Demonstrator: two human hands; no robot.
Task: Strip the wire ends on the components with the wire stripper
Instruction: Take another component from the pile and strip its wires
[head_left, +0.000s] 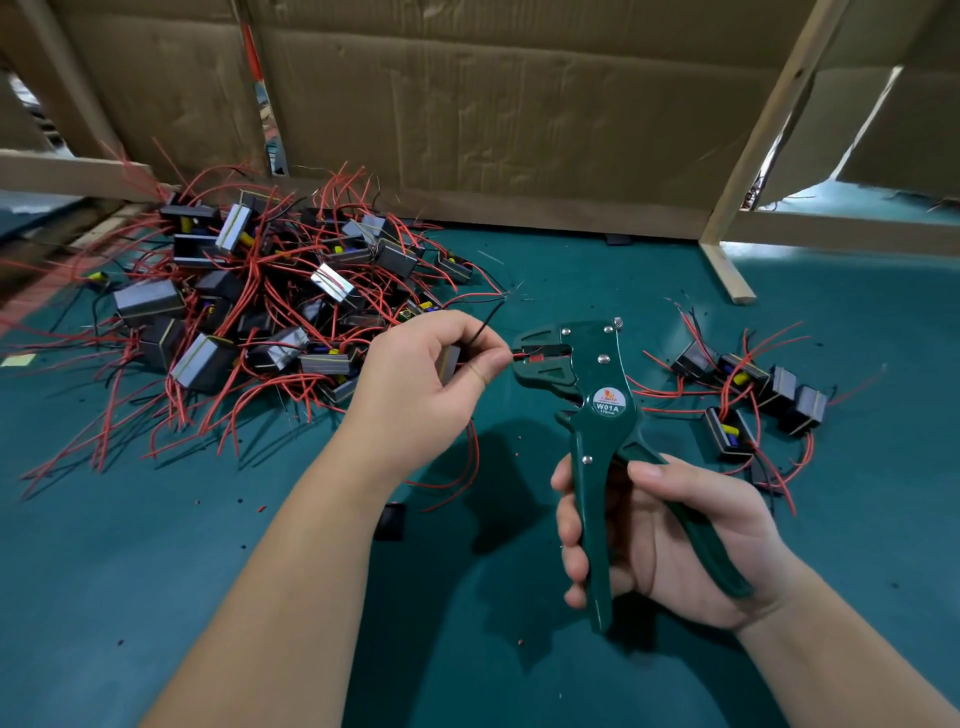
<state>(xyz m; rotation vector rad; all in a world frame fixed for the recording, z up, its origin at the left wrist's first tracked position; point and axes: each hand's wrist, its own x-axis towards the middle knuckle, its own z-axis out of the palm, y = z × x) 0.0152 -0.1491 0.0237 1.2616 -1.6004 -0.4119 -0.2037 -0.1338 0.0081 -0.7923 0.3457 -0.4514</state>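
So the teal-green felt tabletop (156, 597) has a big heap of dark block-shaped components with red wire leads (260, 306) sitting toward its far left corner, right up against the brown corrugated cardboard wall (519, 114) along the far edge. A smaller cluster of the same wired components (748, 395) lies toward the right side, well apart from the heap. Between the two, above the middle of the tabletop, the left hand (421, 384) sits just left of the green metal wire stripper (597, 415), with the right hand (670, 535) nearer the front edge, wrapped round its handles. A pale wooden post (763, 135) stands at the far right.
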